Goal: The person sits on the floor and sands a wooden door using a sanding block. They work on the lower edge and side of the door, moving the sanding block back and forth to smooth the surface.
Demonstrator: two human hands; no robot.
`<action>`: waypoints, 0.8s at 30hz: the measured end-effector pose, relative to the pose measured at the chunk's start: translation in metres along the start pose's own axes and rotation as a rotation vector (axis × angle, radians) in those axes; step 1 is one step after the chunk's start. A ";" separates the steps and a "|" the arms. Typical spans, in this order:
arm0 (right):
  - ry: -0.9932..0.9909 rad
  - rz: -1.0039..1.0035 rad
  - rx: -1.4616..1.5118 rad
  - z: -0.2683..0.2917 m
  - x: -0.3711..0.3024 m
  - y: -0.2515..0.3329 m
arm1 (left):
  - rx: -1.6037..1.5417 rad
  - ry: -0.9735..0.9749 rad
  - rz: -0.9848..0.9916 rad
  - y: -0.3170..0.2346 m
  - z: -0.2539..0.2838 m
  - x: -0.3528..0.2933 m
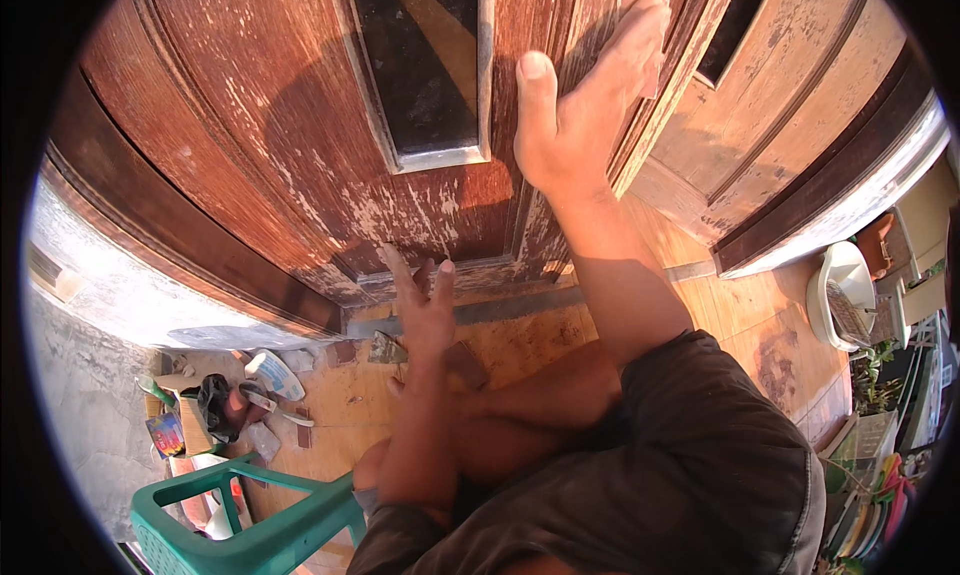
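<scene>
A worn brown wooden door point(235, 105) stands in front of me, its finish scratched and pale in patches. My right hand point(590, 115) lies flat against the door's right stile with the thumb held apart. Under its fingers it presses a piece of sandpaper point(654, 75), of which only the pale edges show. Lower down, my left hand point(427, 310) is near the bottom of the door, its fingers apart and nothing in them. Whether its fingertips touch the wood I cannot tell. A dark glass pane point(425, 65) is set in the door between panels.
A green plastic stool point(190, 545) stands at the lower left. Beyond it, by the wall, lie a white tub point(274, 375), a black bag point(214, 405) and a brush point(270, 403). A second door leaf point(770, 105) is on the right, with a white basin point(832, 305) farther out.
</scene>
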State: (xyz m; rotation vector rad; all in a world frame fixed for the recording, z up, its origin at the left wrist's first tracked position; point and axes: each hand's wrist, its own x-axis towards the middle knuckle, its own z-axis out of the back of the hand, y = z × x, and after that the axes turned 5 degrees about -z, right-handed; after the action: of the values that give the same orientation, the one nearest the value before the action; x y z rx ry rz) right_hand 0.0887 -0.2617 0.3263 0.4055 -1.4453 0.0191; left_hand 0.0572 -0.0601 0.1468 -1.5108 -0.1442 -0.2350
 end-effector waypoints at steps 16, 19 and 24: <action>0.082 -0.176 0.126 0.005 -0.011 -0.001 | 0.041 -0.007 0.022 -0.009 -0.001 0.000; 0.060 -0.153 0.002 0.017 -0.093 0.011 | 0.045 -0.010 0.015 -0.012 -0.002 0.001; 0.274 -0.345 -0.147 0.016 -0.151 0.007 | 0.012 -0.009 0.020 -0.014 0.001 -0.001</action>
State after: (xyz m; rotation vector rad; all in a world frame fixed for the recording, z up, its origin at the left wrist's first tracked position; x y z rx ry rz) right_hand 0.0507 -0.2255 0.1840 0.5055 -1.0854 -0.2973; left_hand 0.0523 -0.0593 0.1605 -1.5013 -0.1376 -0.2109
